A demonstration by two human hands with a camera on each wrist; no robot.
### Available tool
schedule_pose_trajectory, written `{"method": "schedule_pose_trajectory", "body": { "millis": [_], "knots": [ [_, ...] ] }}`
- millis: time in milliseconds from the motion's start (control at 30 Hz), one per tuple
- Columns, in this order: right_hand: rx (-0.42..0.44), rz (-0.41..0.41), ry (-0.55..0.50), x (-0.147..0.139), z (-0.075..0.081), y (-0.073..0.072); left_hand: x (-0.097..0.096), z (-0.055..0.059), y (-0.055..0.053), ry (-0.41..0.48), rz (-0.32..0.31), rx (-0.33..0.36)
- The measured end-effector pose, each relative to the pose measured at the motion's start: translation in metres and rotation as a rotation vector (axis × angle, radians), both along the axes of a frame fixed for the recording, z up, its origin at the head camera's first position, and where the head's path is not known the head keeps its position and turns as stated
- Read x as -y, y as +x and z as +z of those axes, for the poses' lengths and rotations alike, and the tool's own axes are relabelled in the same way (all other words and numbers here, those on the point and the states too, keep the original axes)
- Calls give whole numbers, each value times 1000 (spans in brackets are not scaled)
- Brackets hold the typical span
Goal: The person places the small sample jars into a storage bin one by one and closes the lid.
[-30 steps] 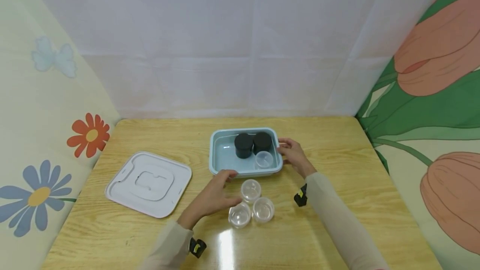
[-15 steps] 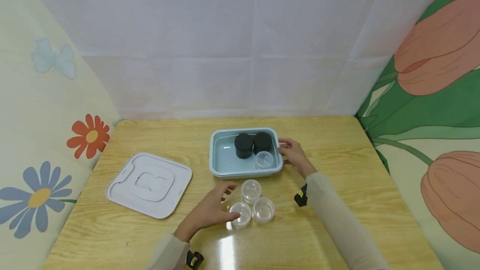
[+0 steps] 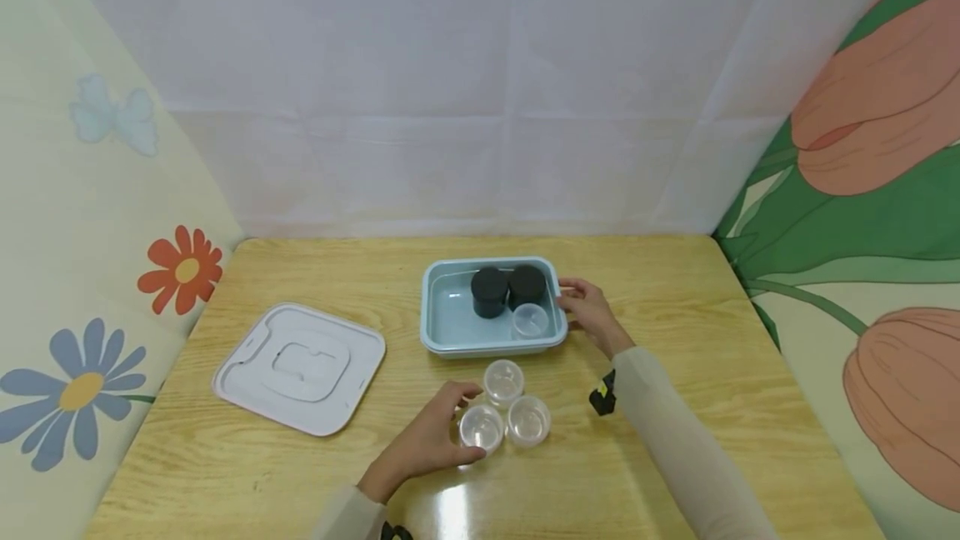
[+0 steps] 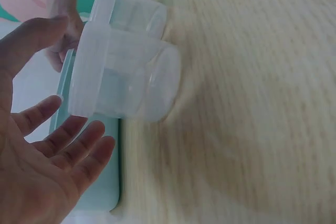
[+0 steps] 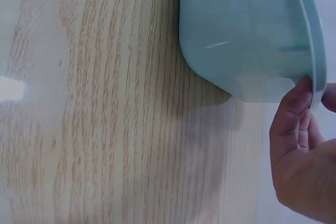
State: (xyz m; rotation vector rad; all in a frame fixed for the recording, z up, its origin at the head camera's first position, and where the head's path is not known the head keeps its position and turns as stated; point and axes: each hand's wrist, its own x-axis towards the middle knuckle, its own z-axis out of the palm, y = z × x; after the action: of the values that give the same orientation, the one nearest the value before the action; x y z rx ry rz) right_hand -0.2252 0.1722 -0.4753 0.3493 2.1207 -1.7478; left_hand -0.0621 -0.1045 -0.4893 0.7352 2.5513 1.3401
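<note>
My left hand point(image 3: 431, 437) is spread around the nearest-left clear plastic cup point(image 3: 482, 429), thumb on the near side and fingers on the far side. In the left wrist view, gaps show between the fingers point(image 4: 79, 148) and the cup. Two more clear cups stand beside it, one behind point(image 3: 503, 382) and one to the right point(image 3: 528, 421). My right hand point(image 3: 592, 312) pinches the right rim of the light blue plastic tub point(image 3: 448, 332). Inside the tub are two black cylindrical containers point(image 3: 489, 294) point(image 3: 527, 286) and another clear cup point(image 3: 530, 321).
A white lid point(image 3: 300, 369) lies flat on the wooden table point(image 3: 660, 440), left of the tub. A white cloth point(image 3: 450, 107) hangs behind the table. Floral panels point(image 3: 885, 107) flank both sides.
My left hand has drawn back toward the near side, away from the tub's front, and now sits around the left cup. My right hand stays at the tub's rim.
</note>
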Motion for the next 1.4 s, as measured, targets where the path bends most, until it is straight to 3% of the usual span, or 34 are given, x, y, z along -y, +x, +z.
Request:
{"method": "schedule_pose_trajectory", "body": {
  "millis": [467,767,1400],
  "knots": [
    [5,-2,-1,0,-1,0,-1,-6,6,12,12,65],
    [0,-7,2,0,0,0,-3,-7,8,24,0,16],
    [5,-4,2,0,0,-1,-6,-13,7,-2,24,-8]
  ]
}}
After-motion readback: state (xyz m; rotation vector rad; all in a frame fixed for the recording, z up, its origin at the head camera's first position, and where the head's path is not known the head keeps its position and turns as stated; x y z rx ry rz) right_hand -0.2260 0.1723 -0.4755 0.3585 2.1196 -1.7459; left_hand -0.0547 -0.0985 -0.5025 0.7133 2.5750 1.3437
